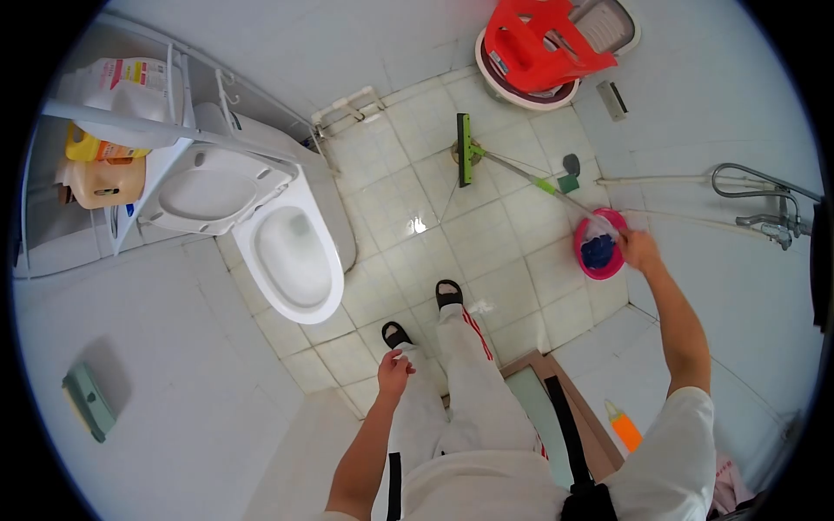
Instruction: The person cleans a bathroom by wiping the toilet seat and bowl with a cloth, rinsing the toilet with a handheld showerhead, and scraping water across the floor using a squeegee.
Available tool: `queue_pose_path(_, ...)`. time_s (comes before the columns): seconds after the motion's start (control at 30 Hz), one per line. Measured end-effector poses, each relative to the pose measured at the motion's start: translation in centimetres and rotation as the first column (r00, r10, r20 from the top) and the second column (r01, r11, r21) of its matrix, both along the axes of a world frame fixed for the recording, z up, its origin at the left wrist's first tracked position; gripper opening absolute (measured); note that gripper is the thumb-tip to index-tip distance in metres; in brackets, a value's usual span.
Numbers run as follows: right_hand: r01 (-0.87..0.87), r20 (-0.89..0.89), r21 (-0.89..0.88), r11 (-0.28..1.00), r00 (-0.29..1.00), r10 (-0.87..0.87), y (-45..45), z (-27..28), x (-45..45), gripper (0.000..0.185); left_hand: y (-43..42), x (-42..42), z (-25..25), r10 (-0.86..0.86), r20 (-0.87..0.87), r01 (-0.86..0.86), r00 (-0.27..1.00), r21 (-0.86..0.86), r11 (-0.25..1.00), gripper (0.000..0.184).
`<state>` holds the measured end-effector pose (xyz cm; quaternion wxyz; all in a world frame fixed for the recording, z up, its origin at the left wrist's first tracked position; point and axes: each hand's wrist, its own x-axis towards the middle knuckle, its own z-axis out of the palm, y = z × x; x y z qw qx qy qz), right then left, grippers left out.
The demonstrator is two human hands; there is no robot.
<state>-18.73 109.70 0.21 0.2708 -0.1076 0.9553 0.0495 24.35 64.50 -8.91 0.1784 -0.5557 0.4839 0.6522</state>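
Observation:
My right hand (640, 250) is wrapped round the upper end of a squeegee handle, above a pink bucket (585, 227) with a dark blue cloth (597, 251) in it. The green and grey squeegee (465, 149) reaches away from that hand, its head over the tiled floor near the drain. In front of my left leg hangs my left hand (396, 372), away from any object, its fingers loosely apart with nothing between them.
A white toilet (328, 300) with its lid raised stands left, beside a rack (74, 113) of bottles. Stacked basins (521, 97) with a red stool (530, 52) sit at the back wall. A shower tap (764, 220) juts from the right wall. A green pad (568, 183) lies on the floor.

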Motion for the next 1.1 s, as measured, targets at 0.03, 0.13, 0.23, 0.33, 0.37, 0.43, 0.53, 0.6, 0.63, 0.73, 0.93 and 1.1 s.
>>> queue_pose_path(0.03, 0.038, 0.035, -0.031, 0.999, 0.999, -0.037, 3.3, -2.3, 2.8, 0.022, 0.1, -0.1, 0.0, 0.005, -0.011, -0.004, 1.000, 0.007, 1.000, 0.029)
queue_pose_path(0.13, 0.186, 0.042, -0.094, 0.978, 0.982, -0.183, 8.7, -5.8, 17.0, 0.032, 0.2, -0.9, 0.5, -0.003, 0.001, 0.003, 1.000, -0.004, 1.000, 0.029)
queue_pose_path(0.23, 0.451, 0.171, -0.025, 0.892, 0.881, -0.440, 10.0, -5.0, 32.9, 0.044, -0.3, -0.5, -0.1, -0.011, 0.001, 0.011, 1.000, -0.001, 1.000, 0.029)
queue_pose_path(0.33, 0.636, 0.184, 0.021, 0.771, 0.756, -0.629, 9.7, -3.3, 44.4, 0.045, -0.8, -1.0, 0.5, -0.073, 0.043, 0.074, 0.996, -0.020, 0.997, 0.029)
queue_pose_path(0.37, 0.703, 0.179, 0.010, 0.711, 0.698, -0.693, 7.9, -2.5, 45.1, 0.044, -0.8, -0.9, 0.2, -0.057, 0.042, 0.058, 0.997, -0.011, 0.998, 0.030)
queue_pose_path(0.43, 0.672, 0.182, 0.038, 0.739, 0.723, -0.666, 6.5, -3.4, 43.8, 0.042, -0.6, -0.7, -0.3, -0.072, 0.045, 0.071, 0.996, 0.008, 0.997, 0.030)
queue_pose_path(0.53, 0.570, 0.191, 0.014, 0.822, 0.805, -0.561, 7.5, -8.0, 41.3, 0.040, -0.8, -0.3, -0.4, -0.116, 0.034, 0.116, 0.993, 0.001, 0.993, 0.029)
queue_pose_path(0.6, 0.624, 0.223, -0.008, 0.781, 0.762, -0.607, 3.9, -7.9, 34.4, 0.041, -0.5, -0.4, -0.5, -0.136, 0.022, 0.136, 0.990, -0.008, 0.991, 0.029)
queue_pose_path(0.63, 0.578, 0.208, -0.017, 0.816, 0.800, -0.562, 4.0, -9.4, 32.2, 0.040, -0.6, -0.5, -0.4, -0.150, 0.020, 0.150, 0.989, -0.010, 0.989, 0.029)
queue_pose_path(0.73, 0.481, 0.128, -0.033, 0.876, 0.871, -0.474, 2.8, -11.7, 25.9, 0.040, -0.8, -1.3, -0.6, -0.156, -0.006, 0.156, 0.988, -0.020, 0.988, 0.029)
queue_pose_path(0.93, 0.377, 0.072, 0.146, 0.914, 0.918, -0.390, 3.3, -8.6, 16.7, 0.039, -1.0, -1.9, -0.2, -0.157, -0.007, 0.156, 0.988, -0.055, 0.986, 0.028)
queue_pose_path(1.1, 0.215, -0.149, 0.180, 0.960, 0.971, -0.189, 1.0, 1.1, 6.2, 0.031, -1.2, -0.1, -0.6, -0.137, 0.002, 0.137, 0.991, -0.050, 0.989, 0.027)
